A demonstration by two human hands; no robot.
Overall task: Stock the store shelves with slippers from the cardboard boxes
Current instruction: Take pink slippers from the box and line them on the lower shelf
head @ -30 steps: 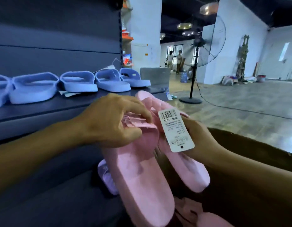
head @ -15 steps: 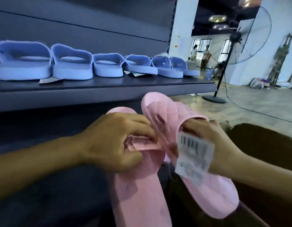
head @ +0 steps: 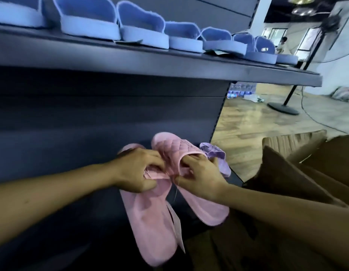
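Note:
Two pink slippers are held side by side in front of the dark lower shelf. My left hand (head: 137, 171) grips the strap of the left pink slipper (head: 150, 222), whose sole hangs toward me. My right hand (head: 200, 176) has its fingers curled under the quilted strap of the right pink slipper (head: 204, 206). A price tag (head: 176, 229) dangles between the pair. A purple slipper (head: 218, 157) lies just behind my right hand on the lower shelf (head: 235, 178). The open cardboard box (head: 294, 145) stands at the right.
A row of several blue slippers (head: 144, 30) fills the upper shelf (head: 169, 65). A standing fan (head: 285, 109) and its cord are on the wooden floor at the right. A person (head: 281, 45) stands far back.
The view has dropped and both hands have carried the pink pair lower, below the blue-slipper shelf. The tag that was by my right hand now hangs between the slippers.

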